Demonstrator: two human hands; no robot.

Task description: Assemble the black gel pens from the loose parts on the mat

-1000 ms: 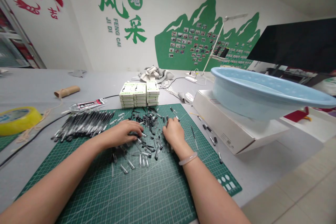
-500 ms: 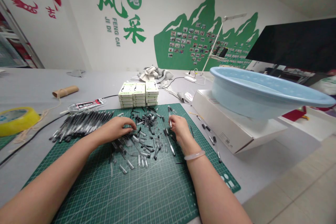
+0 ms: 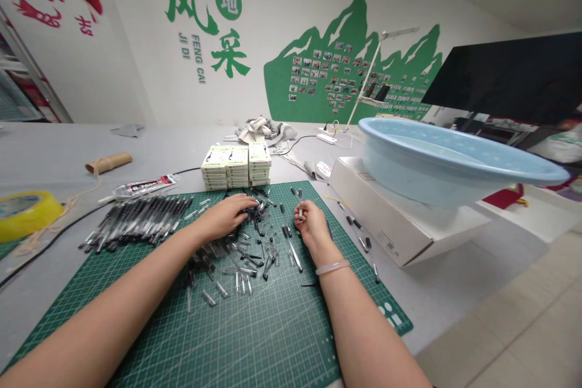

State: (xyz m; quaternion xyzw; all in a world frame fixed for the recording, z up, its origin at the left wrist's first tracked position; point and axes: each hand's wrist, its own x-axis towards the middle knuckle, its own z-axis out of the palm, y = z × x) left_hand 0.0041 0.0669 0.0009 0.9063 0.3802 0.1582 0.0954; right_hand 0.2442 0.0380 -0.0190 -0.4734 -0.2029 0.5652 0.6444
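My left hand [image 3: 226, 216] reaches over the heap of loose pen parts [image 3: 261, 209], its fingers stretched out and slightly apart at the small black caps. Nothing shows between them. My right hand [image 3: 311, 225] is closed in a pinch on a pen [image 3: 300, 212], clear with black parts and held roughly upright; part of it is hidden by the fingers. Just left of that hand lies another pen [image 3: 293, 251] on the green cutting mat [image 3: 218, 339]. Clear short tubes [image 3: 243, 283] are scattered nearer me.
Left on the mat lies a row of many pens [image 3: 140, 221]. Behind it are small stacked boxes [image 3: 227, 176] and a glue packet [image 3: 145, 186]. Yellow tape [image 3: 27, 215] sits far left. At right, a blue basin [image 3: 409, 170] rests on a white box [image 3: 386, 224], with several pens beside it.
My left hand has moved right and farther away, its curled fingers now stretched over the black caps. My right hand stays near its place, the pen in it now turned and seen lower.
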